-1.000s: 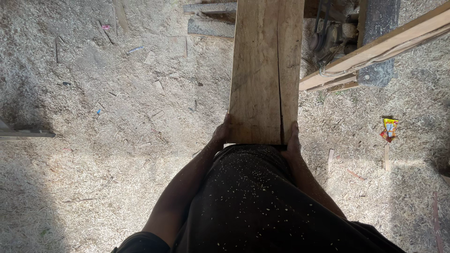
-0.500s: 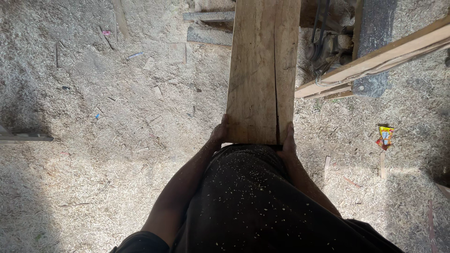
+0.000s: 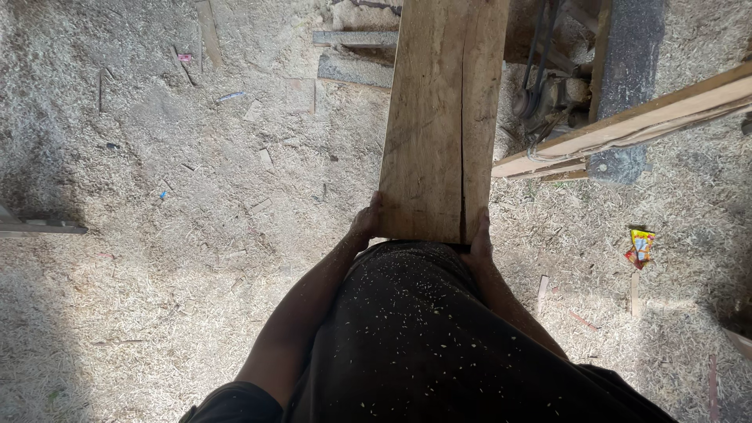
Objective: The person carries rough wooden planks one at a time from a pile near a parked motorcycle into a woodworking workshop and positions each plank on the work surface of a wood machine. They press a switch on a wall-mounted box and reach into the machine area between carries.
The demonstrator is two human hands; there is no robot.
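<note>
A wide wooden plank [image 3: 439, 125] with a long crack along its right side runs away from me, its near end against my dark, sawdust-speckled shirt. My left hand [image 3: 365, 225] grips the plank's left edge at the near end. Gripping the right edge at the same end is my right hand [image 3: 478, 244]. Both forearms reach forward along my sides.
The ground is covered in sawdust and wood chips. A lighter wooden beam [image 3: 627, 129] slants across the right, over a dark machine part [image 3: 548, 86]. A yellow and red wrapper [image 3: 641, 247] lies at the right. Grey slabs [image 3: 352, 55] lie beyond, left of the plank.
The view has shifted slightly; the plank and both hands hold the same grip, with the plank's near end still at my waist.
</note>
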